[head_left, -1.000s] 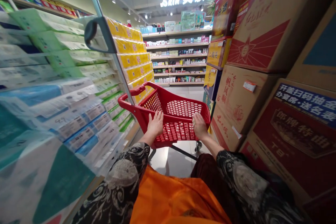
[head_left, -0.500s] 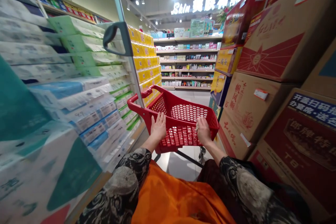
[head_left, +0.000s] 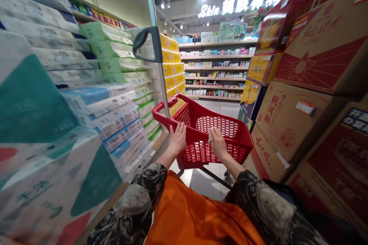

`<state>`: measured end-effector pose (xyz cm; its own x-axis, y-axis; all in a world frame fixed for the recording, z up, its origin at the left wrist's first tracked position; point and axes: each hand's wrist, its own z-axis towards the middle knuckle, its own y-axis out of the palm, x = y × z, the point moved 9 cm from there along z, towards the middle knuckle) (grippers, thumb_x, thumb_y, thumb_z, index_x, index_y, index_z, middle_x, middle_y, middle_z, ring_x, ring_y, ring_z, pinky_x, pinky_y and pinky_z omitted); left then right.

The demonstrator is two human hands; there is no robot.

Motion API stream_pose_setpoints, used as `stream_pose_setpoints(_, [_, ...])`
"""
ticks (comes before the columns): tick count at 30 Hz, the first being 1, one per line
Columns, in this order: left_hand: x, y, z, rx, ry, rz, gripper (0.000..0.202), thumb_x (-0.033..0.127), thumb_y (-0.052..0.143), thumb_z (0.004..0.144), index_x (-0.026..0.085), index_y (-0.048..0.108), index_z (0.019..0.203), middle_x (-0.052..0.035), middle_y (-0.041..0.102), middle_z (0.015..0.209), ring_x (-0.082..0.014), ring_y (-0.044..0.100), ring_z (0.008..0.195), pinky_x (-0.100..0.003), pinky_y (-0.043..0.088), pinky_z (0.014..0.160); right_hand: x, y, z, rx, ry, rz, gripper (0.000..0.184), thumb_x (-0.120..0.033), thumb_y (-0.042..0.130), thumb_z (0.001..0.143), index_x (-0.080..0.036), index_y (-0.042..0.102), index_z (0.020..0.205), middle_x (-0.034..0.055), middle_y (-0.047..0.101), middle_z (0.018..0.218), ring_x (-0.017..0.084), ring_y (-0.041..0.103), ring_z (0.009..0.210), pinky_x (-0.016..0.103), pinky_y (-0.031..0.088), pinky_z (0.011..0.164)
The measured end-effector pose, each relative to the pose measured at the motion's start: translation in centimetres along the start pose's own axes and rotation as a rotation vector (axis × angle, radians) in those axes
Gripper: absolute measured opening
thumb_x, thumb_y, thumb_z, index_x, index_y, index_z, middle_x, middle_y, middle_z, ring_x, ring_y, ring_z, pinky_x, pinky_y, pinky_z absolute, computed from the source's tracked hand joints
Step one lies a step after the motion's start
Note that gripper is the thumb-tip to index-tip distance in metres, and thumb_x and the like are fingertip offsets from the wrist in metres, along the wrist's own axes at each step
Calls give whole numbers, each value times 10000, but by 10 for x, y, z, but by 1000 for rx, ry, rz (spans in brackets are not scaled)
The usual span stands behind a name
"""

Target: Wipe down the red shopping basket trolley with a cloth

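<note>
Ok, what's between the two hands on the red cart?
In the head view, only the red perforated cart basket lies between the left hand and right hand, plus a small pale item against the right hand, too small to identify.

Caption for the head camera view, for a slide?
Left hand and right hand rest on a red shopping cart.

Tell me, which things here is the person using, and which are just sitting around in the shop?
Being used:
left hand
right hand
red plastic shopping basket cart

Just sitting around:
wrapped packs of paper rolls
yellow-wrapped packs
cardboard cartons
shelves of small bottles and boxes
</note>
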<state>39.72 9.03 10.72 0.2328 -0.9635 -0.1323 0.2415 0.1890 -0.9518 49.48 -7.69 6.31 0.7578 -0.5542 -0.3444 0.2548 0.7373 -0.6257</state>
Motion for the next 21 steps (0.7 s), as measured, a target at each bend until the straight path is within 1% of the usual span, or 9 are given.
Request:
stream_pose_setpoints(2, [-10,-10,-1,53,-50,-17,735,206,454,728,94,236,1421,-118,174,1517,-251,106,1404,-563,75,1108,-45,22,18,-42,-55,64,522,-50,364,795,-91,472,1304,138,434,1391,223,317,1336,442,297,1104])
stream_pose_setpoints(4, [-28,-20,-6,110,-142,-13,726,217,443,745,72,223,1422,-131,169,1516,-255,119,1403,-558,118,1106,-95,41,40,-50,-104,119,519,-46,364,806,-69,449,1318,148,418,1401,222,297,1346,438,286,1112])
stream_pose_setpoints(7, [-52,-25,-14,129,-222,22,679,226,401,787,76,220,1424,-143,189,1510,-262,156,1396,-556,159,1098,-162,61,66,-75,-191,165,470,-82,369,853,-54,451,1314,158,400,1411,227,246,1367,430,274,1120])
stream_pose_setpoints(9, [-58,-22,-17,108,-207,47,649,226,370,808,92,224,1426,-136,199,1509,-262,166,1393,-556,163,1096,-188,65,74,-89,-260,154,447,-108,386,871,-51,461,1308,159,389,1419,234,204,1381,424,259,1129])
stream_pose_setpoints(10, [-58,-20,-18,98,-192,54,646,221,365,809,96,224,1427,-130,195,1510,-262,165,1394,-560,160,1096,-190,65,74,-94,-280,137,446,-109,393,871,-55,461,1309,156,386,1421,238,190,1384,428,253,1131])
stream_pose_setpoints(12, [-54,-15,-19,88,-158,53,662,203,376,793,92,222,1427,-121,176,1516,-267,156,1395,-571,148,1096,-174,59,66,-98,-276,89,464,-81,393,859,-80,453,1320,144,387,1423,240,188,1385,453,257,1125])
stream_pose_setpoints(18, [-26,-11,-7,85,-68,5,698,146,388,753,71,218,1426,-130,162,1517,-260,100,1406,-560,86,1113,-62,22,22,-123,-167,-73,527,8,362,790,-85,488,1292,146,423,1398,237,260,1363,452,299,1102])
stream_pose_setpoints(19, [-22,-10,-5,74,-55,2,699,137,384,750,69,221,1426,-133,167,1515,-261,99,1406,-565,78,1111,-53,17,18,-118,-159,-98,529,12,361,784,-77,491,1288,150,422,1398,236,256,1364,446,299,1102])
stream_pose_setpoints(21, [-14,-6,-2,46,-26,9,696,126,381,744,71,235,1422,-132,175,1513,-265,105,1404,-582,62,1103,-51,14,12,-108,-165,-129,536,17,362,777,-64,482,1293,155,412,1404,231,231,1373,438,291,1105])
